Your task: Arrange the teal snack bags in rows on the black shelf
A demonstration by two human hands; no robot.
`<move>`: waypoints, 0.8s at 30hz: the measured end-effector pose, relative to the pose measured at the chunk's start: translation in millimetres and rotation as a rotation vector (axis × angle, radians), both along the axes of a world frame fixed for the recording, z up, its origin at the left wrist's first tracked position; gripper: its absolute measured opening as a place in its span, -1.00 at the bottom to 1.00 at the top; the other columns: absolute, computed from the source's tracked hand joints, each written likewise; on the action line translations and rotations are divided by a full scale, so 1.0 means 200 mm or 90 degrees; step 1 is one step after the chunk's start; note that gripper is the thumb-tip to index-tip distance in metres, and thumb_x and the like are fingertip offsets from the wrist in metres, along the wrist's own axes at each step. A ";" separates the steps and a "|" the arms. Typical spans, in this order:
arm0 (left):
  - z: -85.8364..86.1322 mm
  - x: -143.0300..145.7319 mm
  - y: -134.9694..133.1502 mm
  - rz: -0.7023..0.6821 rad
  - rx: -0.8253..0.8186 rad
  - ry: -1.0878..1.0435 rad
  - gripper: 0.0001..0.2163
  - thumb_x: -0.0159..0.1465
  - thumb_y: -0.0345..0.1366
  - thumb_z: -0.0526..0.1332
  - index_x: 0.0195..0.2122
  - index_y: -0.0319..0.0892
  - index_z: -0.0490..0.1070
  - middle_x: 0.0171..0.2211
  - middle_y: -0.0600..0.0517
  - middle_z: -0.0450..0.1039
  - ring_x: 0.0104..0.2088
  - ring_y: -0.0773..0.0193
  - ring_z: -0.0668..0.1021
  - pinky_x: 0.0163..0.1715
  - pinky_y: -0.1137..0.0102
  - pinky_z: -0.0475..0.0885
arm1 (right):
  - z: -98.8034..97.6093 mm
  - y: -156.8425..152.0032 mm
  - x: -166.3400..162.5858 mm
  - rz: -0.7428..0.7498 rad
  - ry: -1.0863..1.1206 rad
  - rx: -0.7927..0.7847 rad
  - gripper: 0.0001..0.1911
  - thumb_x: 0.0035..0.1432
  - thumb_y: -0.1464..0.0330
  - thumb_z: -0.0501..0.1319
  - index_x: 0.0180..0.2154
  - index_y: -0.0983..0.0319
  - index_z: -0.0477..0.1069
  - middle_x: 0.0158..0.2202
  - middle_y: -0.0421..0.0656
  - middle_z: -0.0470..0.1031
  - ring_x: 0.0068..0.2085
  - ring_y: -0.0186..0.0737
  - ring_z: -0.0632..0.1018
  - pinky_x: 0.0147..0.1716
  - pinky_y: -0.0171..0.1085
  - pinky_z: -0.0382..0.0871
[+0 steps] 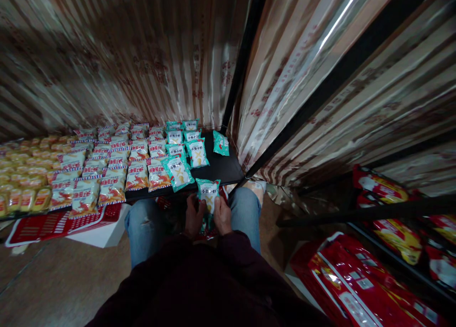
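Observation:
My left hand (194,216) and my right hand (223,215) are both closed on a teal snack packet (208,193), held upright between my knees just below the front edge of a black shelf (228,168). More teal packets (178,171) lie in rows on the shelf right in front of my hands. One teal packet (221,143) lies apart near the shelf's back right corner. Red and white snack packets (137,175) fill the shelf left of the teal ones.
Yellow packets (21,184) cover the shelf's far left. A red and white box (57,225) sits on the floor at the left. Large red bags (349,279) lie on the floor and low rack (392,241) at the right. Striped foil sheeting (142,56) hangs behind.

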State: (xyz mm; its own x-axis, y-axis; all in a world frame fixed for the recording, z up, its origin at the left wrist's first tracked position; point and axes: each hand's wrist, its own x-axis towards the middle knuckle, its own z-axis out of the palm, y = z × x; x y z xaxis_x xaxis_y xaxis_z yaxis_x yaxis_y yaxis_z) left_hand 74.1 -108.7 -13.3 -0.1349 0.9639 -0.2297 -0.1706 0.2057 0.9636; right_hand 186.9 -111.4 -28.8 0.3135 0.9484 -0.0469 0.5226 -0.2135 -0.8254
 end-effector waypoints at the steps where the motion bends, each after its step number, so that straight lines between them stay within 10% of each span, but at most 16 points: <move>1: 0.01 0.00 0.01 -0.002 0.009 0.014 -0.61 0.12 -0.18 0.31 -0.06 -0.12 0.27 -0.19 -0.05 0.49 -0.18 0.19 0.52 -0.16 0.36 0.38 | 0.01 0.02 0.00 0.008 -0.002 -0.002 -0.39 0.25 -0.04 -0.27 -0.24 0.20 0.37 -0.37 -0.04 0.52 -0.34 -0.07 0.52 -0.34 -0.23 0.32; 19: 0.11 0.04 0.25 0.007 0.125 0.149 -0.58 0.03 -0.34 0.35 -0.05 -0.16 0.41 0.07 -0.15 0.38 0.15 -0.02 0.36 0.22 0.23 0.11 | 0.10 0.37 0.04 0.031 -0.060 0.054 -0.45 0.32 0.08 -0.20 0.03 0.22 0.37 -0.22 -0.06 0.56 -0.22 -0.12 0.53 -0.22 -0.26 0.32; 24: 0.08 0.05 0.31 -0.022 0.177 0.472 -0.59 0.19 -0.29 0.18 0.08 -0.24 0.31 0.04 -0.19 0.40 0.09 -0.01 0.41 0.15 0.12 0.21 | 0.09 0.44 0.03 0.028 -0.057 0.098 -0.49 0.34 0.14 -0.18 0.03 0.26 0.37 -0.18 -0.03 0.56 -0.19 -0.14 0.53 -0.20 -0.28 0.33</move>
